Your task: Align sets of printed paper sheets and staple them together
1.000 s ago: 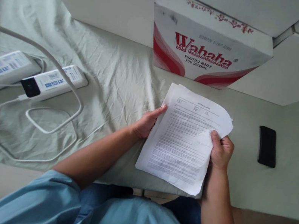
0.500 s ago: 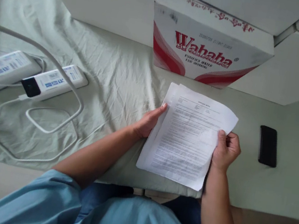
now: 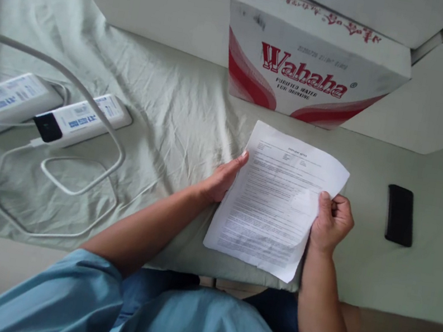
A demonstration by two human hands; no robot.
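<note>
A stack of printed paper sheets (image 3: 269, 208) is held between my two hands, tilted a little over the near side of the table. Small lines of text cover the top sheet, and its right side bends slightly. My left hand (image 3: 223, 180) grips the left edge, its thumb along the margin and its other fingers partly hidden behind the paper. At the right edge, my right hand (image 3: 331, 221) pinches the sheets with the thumb on top and the fingers curled. How many sheets there are cannot be seen.
Behind the paper stands a white and red Wahaha water carton (image 3: 305, 72). A black phone (image 3: 400, 215) lies to the right. Two white power banks (image 3: 10, 105) with looping white cables (image 3: 116, 157) rest at left on the pale green tablecloth (image 3: 177, 124).
The top sheet has slid left, so the staggered sheet edges at the left now lie evenly together. My right hand has shifted slightly left with it. My left hand stays nearly in place.
</note>
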